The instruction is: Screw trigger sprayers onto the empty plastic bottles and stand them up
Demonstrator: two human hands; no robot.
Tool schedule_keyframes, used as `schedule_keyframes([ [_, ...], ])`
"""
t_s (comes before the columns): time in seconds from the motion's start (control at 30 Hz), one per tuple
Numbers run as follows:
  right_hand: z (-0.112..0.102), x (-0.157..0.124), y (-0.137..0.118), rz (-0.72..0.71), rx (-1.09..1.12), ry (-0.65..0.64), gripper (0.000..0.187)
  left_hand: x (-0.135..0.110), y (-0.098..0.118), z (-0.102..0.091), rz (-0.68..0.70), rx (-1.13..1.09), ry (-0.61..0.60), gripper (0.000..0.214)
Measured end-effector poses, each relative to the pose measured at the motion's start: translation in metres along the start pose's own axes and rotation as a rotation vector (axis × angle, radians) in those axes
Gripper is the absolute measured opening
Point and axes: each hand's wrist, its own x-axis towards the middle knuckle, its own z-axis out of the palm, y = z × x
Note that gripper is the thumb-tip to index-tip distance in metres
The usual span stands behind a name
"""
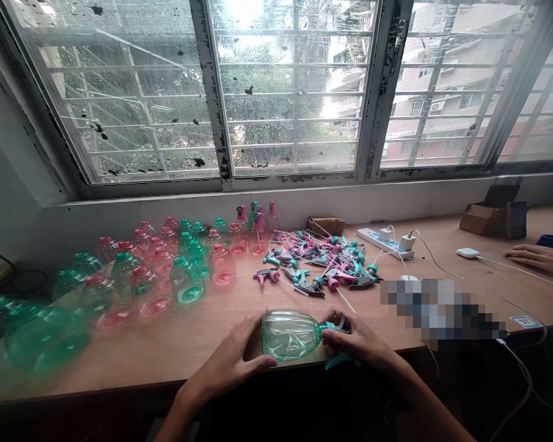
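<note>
A clear green plastic bottle [289, 334] lies on its side in the air at the table's front edge. My left hand [233, 357] is wrapped round its base, thumb below and fingers behind. At the neck, my right hand [360, 339] grips a black and teal trigger spray head [343, 360], which is at the bottle's mouth; how far it is screwed on is hidden by the fingers. Beyond the bottle lies a heap of pink, teal and black spray heads [322, 255] with white tubes. A single pink spray head [266, 276] rests near its left side.
Several open green and pink bottles [188, 282] stand on the left of the wooden table [166, 362]. Bottles with spray heads [258, 236] stand by the wall. Further right are a brown pouch [325, 225], a power strip [387, 244], cables, a cardboard box [483, 218] and another person's hand [541, 258].
</note>
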Motion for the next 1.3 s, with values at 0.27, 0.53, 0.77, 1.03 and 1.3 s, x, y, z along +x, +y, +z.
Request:
schedule_keyframes([
  [0.27,-0.001,0.000,0.001,0.003,0.005,-0.015,0.029,0.002,0.007,-0.001,0.082,0.038,0.000,0.075],
  [0.53,-0.002,0.001,0.004,0.011,0.015,0.038,0.032,-0.002,-0.004,0.005,-0.010,0.020,0.061,0.091],
  [0.77,-0.002,0.000,0.004,0.029,0.019,0.043,0.035,-0.001,-0.002,0.001,0.016,-0.028,0.024,0.074],
  [1.03,-0.001,0.001,0.004,0.027,0.032,0.070,0.038,-0.003,-0.005,0.004,-0.010,-0.163,0.021,0.100],
  [1.3,-0.001,0.000,0.003,0.024,0.045,0.052,0.036,-0.002,-0.002,0.002,0.013,-0.156,0.012,0.087],
])
